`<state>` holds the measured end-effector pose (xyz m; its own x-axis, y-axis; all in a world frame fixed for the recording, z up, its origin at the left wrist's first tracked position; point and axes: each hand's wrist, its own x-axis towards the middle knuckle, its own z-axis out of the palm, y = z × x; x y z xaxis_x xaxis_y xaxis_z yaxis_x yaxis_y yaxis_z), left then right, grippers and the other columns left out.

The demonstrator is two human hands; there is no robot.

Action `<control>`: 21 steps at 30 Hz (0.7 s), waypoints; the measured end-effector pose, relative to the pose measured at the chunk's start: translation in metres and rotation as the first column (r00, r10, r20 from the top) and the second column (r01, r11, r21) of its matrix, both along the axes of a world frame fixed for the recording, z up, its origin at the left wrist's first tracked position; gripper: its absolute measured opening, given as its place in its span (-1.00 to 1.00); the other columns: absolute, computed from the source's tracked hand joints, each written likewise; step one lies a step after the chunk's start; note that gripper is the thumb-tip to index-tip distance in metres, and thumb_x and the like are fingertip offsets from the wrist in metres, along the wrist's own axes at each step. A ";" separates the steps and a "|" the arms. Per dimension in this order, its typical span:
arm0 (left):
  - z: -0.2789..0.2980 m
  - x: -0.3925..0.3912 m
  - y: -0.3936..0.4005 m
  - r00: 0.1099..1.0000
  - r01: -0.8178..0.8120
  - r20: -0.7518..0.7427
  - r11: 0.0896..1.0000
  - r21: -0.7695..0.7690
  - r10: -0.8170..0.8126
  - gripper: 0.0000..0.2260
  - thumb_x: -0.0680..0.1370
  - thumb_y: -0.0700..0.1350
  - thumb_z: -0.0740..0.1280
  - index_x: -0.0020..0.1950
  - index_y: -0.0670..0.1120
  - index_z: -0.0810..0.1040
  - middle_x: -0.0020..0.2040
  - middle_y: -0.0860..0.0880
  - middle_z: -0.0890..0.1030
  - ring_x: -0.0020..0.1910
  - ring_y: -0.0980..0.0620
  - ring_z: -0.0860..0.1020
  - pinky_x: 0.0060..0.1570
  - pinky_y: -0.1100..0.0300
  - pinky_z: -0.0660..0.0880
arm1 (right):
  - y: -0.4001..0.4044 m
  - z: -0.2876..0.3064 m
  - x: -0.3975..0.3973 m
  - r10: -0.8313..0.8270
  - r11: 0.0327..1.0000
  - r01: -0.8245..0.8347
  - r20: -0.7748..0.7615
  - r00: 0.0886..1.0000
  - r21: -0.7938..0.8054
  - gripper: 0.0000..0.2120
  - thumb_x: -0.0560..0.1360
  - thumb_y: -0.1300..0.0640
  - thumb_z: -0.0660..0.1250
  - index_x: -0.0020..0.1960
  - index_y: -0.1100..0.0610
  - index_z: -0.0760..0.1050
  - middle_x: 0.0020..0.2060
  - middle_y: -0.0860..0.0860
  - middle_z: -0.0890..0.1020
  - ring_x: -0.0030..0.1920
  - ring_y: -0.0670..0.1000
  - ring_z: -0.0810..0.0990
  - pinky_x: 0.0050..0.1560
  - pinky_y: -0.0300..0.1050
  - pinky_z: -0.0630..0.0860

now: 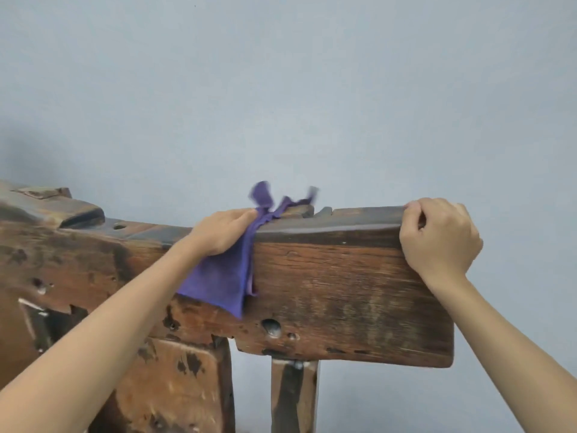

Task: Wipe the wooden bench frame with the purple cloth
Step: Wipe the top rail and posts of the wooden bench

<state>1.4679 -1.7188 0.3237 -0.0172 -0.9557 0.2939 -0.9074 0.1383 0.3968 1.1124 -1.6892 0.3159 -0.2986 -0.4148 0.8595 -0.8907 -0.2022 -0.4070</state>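
The purple cloth (pixel 224 276) is draped over the top edge of the wooden bench frame (pixel 343 292) and hangs down its front face. It is gripped by the left hand (pixel 221 229), fingers curled round it. The top edge is clasped by the right hand (pixel 440 239), fingers curled. 2 legs (pixel 293 398) are seen below, a grey wall (pixel 281 89) behind.

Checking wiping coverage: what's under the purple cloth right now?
The purple cloth drapes over the bench frame's top edge and front face, pressed by the left hand. The wood beneath it is hidden.
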 end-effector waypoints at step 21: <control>0.060 -0.295 0.013 0.837 0.507 0.186 0.857 0.089 -0.514 -0.51 0.65 0.20 -0.13 0.54 0.29 0.30 0.60 0.22 0.27 0.59 -0.01 0.24 0.44 -0.15 0.25 | -0.001 0.013 -0.048 0.515 0.601 -0.783 0.827 0.226 -0.160 -0.34 0.69 -0.30 -0.21 0.29 0.01 0.55 0.10 -0.21 0.73 0.09 -0.26 0.66 -0.04 -0.35 0.54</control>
